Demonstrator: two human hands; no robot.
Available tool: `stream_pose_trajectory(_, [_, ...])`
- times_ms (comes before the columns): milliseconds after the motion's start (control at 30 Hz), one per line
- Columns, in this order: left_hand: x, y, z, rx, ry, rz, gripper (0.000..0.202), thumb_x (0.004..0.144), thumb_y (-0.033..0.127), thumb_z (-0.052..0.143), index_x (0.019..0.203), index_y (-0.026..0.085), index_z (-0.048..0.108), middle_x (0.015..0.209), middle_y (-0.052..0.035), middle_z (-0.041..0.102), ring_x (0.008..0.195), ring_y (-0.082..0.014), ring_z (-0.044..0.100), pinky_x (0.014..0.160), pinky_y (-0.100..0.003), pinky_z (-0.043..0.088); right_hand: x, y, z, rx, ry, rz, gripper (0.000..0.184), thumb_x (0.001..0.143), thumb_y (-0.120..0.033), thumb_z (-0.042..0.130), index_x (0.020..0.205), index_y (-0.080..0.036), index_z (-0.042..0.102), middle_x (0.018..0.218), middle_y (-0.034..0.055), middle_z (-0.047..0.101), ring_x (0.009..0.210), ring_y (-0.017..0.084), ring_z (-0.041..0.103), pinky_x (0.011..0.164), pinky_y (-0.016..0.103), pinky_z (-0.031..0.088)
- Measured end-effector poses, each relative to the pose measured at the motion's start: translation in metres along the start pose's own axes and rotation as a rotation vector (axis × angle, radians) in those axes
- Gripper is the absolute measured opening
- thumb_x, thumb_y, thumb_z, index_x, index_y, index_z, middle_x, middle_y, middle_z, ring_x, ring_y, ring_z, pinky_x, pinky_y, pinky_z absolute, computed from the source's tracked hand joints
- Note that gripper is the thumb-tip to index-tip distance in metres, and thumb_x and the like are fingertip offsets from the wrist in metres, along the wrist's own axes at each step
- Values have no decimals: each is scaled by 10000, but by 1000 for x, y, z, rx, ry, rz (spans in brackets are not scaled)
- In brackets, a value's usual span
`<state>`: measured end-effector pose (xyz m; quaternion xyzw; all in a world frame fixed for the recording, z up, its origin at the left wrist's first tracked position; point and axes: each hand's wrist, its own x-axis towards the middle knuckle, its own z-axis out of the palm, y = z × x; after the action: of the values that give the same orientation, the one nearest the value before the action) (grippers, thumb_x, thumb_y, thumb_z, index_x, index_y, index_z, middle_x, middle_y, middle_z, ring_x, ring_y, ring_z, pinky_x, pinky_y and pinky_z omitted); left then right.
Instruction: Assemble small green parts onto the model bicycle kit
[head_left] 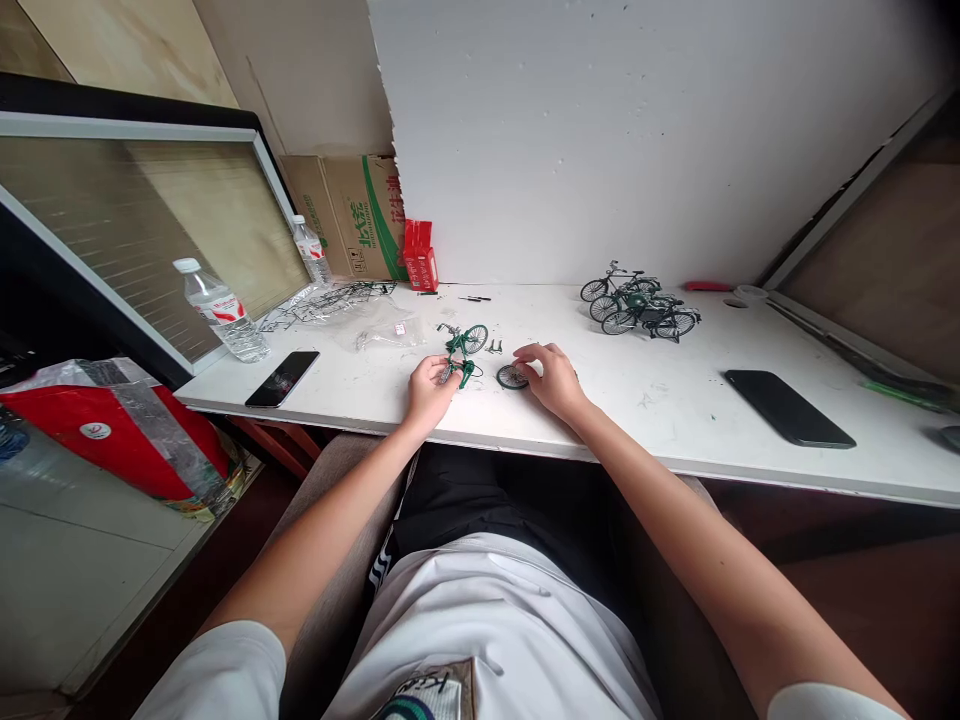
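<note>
My left hand (433, 388) is closed on a green model bicycle (459, 345), holding it at its near end close to the table's front edge. A spoked wheel with a green rim (475, 339) shows at the bicycle's far end. To the right, my right hand (551, 378) has its curled fingers on a loose black spoked wheel (511, 377), which lies about flat on the white table (637, 400). Some small green parts (495, 347) lie between the hands, a little farther back.
Several finished-looking model bicycles (637, 305) stand at the back right. Black phones lie left (283, 379) and right (789, 408). Water bottles (225, 312), a clear plastic bag (390, 328), dark part frames (330, 300), a red box (421, 258) and a carton (352, 215) occupy the left.
</note>
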<state>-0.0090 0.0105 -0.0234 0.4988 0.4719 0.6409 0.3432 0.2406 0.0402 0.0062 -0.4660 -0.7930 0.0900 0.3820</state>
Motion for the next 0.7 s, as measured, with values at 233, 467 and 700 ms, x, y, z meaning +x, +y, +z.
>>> stream_pose_trajectory(233, [1, -2, -1, 14, 8, 7, 336, 793, 256, 830, 1081, 179, 674, 1178, -149, 784, 1132, -251, 739, 985, -379, 572, 2, 9, 0, -27, 108, 144, 171, 966, -195, 591, 1100, -244, 687, 1120, 84, 814, 1172, 370, 565, 996, 547, 449])
stream_pose_trajectory(467, [0, -2, 0, 25, 10, 15, 335, 791, 270, 836, 1069, 173, 678, 1158, -150, 783, 1099, -243, 741, 957, -365, 576, 2, 13, 1, -86, 45, 243, 114, 956, -227, 620, 1059, -246, 666, 1125, 86, 803, 1204, 388, 541, 972, 551, 413])
stream_pose_trajectory(700, [0, 0, 0, 24, 11, 2, 329, 790, 245, 826, 1076, 175, 680, 1143, -142, 794, 1102, -243, 747, 992, -383, 580, 2, 11, 1, -133, 8, 287, 114, 972, -347, 663, 1015, -242, 677, 1026, 114, 782, 1195, 391, 539, 952, 528, 414])
